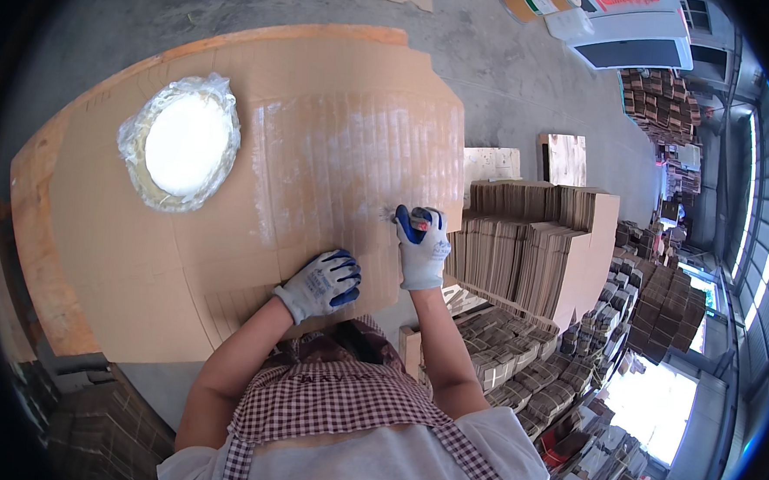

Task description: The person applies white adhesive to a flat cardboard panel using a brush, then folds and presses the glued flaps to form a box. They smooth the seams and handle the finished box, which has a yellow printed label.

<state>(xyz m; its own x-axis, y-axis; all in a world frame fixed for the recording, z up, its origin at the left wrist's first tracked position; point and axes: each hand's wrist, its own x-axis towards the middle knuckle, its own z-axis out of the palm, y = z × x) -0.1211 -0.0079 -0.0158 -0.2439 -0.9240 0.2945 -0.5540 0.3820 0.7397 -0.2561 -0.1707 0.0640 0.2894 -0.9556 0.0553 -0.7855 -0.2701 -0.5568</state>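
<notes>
My left hand (323,285), in a white glove with blue fingertips, rests on the near edge of the cardboard. Its fingers are a little apart and hold nothing I can see. Gloved the same way, my right hand (422,249) is closed round a brush, over the right edge of the ribbed cardboard strips (345,164). Of the brush, only a red end and a pale bristly tip show past the fingers. White wet-looking streaks cover the strips. To the left stands a round bowl (188,143) of white liquid, its rim wrapped in crumpled clear plastic.
A large cardboard sheet (131,270) covers the wooden table (59,301). Stacked flat cardboard (514,247) stands close by my right hand. Bundled cardboard (492,341) lies beyond my right forearm. A drum (536,0) and a white vehicle (634,36) are at the far right.
</notes>
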